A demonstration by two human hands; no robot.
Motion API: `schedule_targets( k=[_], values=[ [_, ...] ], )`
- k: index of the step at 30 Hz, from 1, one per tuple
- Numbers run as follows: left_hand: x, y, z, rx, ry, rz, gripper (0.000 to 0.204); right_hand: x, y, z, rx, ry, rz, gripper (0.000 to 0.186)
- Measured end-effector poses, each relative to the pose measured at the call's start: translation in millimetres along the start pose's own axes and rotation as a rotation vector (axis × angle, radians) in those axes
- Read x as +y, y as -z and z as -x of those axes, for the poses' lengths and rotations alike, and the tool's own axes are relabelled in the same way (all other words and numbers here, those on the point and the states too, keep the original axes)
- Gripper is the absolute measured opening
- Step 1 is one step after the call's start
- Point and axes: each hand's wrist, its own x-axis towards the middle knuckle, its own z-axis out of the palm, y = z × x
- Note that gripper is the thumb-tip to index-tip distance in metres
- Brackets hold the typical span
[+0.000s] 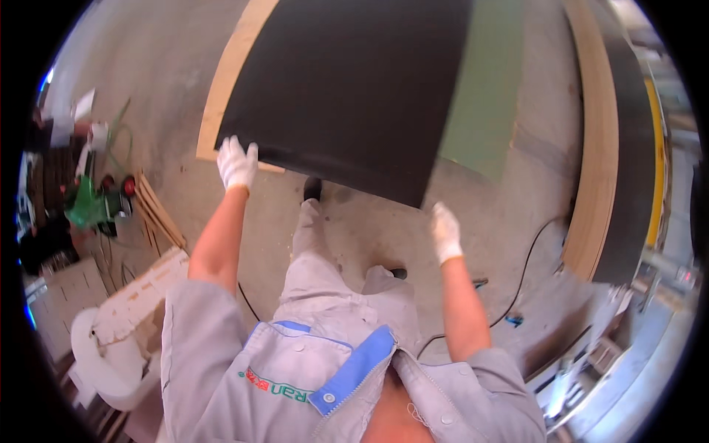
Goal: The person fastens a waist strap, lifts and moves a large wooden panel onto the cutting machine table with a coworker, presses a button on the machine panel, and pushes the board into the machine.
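A large black panel stretches away in front of me, its near edge slanting down to a corner at the right. My left hand, in a white glove, grips that edge close to the near left corner, fingers lying over the top. My right hand, gloved too, is beside the near right corner with its fingers curled in; a small gap seems to separate it from the panel, and nothing shows in it. Under the black panel, a light wooden board sticks out on the left.
A green sheet lies right of the black panel. Farther right stand stacked long boards, with a black cable on the concrete floor nearby. Left are a green machine, wooden strips and a white slotted piece.
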Motion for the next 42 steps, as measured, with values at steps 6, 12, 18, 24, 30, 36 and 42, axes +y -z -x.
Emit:
schedule_targets(
  k=[6,12,18,24,30,36,42],
  values=[
    [86.9,-12.1,325.9,-0.723,-0.162,-0.184,0.069,108.6,268.4,324.0,-0.107,-0.52,-0.122,0.073],
    [215.4,-39.2,479.8,-1.378,-0.31,0.096,0.044,245.3,604.6,498.3,0.952,-0.889,-0.268,0.059],
    [478.6,-94.5,428.5,-1.238,-0.625,0.322,0.045,217.3,797.5,328.2,0.955,-0.39,-0.295,0.045],
    [879.4,-52.9,410.2,-0.997,-0.115,0.285,0.05,140.0,950.7,164.2,0.763,-0.581,-0.75,0.021],
    [1242.5,76.6,464.2,-0.803,-0.52,0.38,0.051,227.7,1147.5,26.2,1.067,-0.37,-0.821,0.019],
    [1320.3,-33.9,533.7,-0.688,-1.299,-0.828,0.044,380.6,1324.6,-91.0,1.298,-0.624,-0.453,0.089],
    [1325.2,13.8,591.6,-1.356,-0.374,-0.392,0.072,369.3,1424.3,-238.7,1.137,-1.171,-0.159,0.092]
  ],
)
